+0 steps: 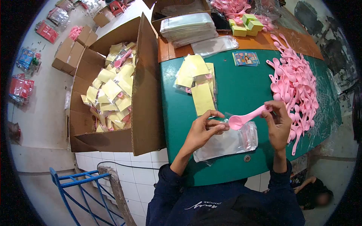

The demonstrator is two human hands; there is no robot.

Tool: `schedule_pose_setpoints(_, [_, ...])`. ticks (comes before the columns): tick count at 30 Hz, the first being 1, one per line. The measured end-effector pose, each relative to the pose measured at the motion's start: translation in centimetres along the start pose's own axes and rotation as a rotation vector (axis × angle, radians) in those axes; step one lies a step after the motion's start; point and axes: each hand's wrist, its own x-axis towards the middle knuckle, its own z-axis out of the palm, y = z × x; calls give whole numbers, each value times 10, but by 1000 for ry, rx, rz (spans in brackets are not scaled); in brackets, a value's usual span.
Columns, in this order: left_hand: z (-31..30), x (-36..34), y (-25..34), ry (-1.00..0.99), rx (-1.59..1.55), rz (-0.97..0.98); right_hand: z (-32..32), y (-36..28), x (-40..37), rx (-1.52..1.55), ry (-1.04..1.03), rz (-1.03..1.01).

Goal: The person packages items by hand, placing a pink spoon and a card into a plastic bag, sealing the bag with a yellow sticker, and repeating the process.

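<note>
Fingers of right hand grip pink spoon, left hand pinches clear bag; cardboard box beside table part-filled, spoon pile unpacked.

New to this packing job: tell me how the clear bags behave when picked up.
Probably floppy: the bags are thin film, slumped in a loose stack. Likely slippery and light: the glossy stack lies fanned out. The left hand pinches one by the spoon, so its mouth may collapse unheld.
</note>
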Motion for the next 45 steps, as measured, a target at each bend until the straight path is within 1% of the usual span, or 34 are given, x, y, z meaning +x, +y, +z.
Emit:
schedule_pose_setpoints(2, [1,0,0,-6,7,13,2,-1,0,-55,-77,-4])
schedule_pose_setpoints(5, [6,0,-2,6,-114,5,6,0,4,-85,-144,-20])
schedule_pose_setpoints(8, [4,1,-7,-37,17,127,11,-10,10,-114,-255,3])
schedule_pose_setpoints(11, [3,0,-5,-91,126,72,17,-9,14,-47,-167,-32])
schedule_pose_setpoints(14, [-1,-3,3,-173,105,-14,17,-10,18,-64,-220,-95])
schedule_pose_setpoints(17, [0,-3,5,-190,80,103,17,-23,25,-217,-386,-186])
schedule_pose_setpoints(20, [0,-5,9,-161,4,49,26,-17,36,-184,-652,-370])
schedule_pose_setpoints(21, [-1,-5,9,-107,-51,50,30,-10,51,-111,-702,-453])
schedule_pose_setpoints(23, [-4,-4,9,2,-164,53,33,18,104,-161,-590,-528])
schedule_pose_setpoints(24, [-6,-4,6,5,-200,91,29,45,136,-281,-425,-511])
schedule_pose_setpoints(25, [-4,-4,7,16,-223,102,26,73,167,-455,-223,-332])
schedule_pose_setpoints(26, [-2,-5,11,28,-244,115,21,97,197,-636,-158,-199])
schedule_pose_setpoints(28, [-2,-5,14,21,-235,140,11,158,241,-1146,-120,31])
schedule_pose_setpoints(29, [-3,-8,13,3,-207,149,7,174,245,-1104,-74,18])
schedule_pose_setpoints(31, [-7,-8,16,-22,-162,175,12,171,244,-1022,10,-10])
schedule_pose_setpoints(32, [-7,-9,17,-31,-150,186,8,168,247,-1013,-83,120])
schedule_pose_setpoints(34, [-8,-9,14,-46,-145,191,8,184,246,-1076,52,48])
schedule_pose_setpoints(35, [-9,-9,13,-79,-142,235,6,191,246,-1107,123,13])
schedule_pose_setpoints(37, [-14,-10,12,-148,-131,328,3,177,238,-1060,94,52])
schedule_pose_setpoints(40, [-11,-13,20,-231,-80,368,-5,172,232,-919,99,76])
schedule_pose_setpoints(41, [-11,-13,23,-222,-64,368,-9,172,232,-861,108,77])
schedule_pose_setpoints(43, [-12,-13,28,-200,-26,366,-13,173,230,-908,156,12])
schedule_pose_setpoints(44, [-13,-13,27,-171,-40,395,-14,173,230,-930,178,-21])
schedule_pose_setpoints(45, [-14,-12,25,-143,-55,424,-18,177,234,-988,177,-128])
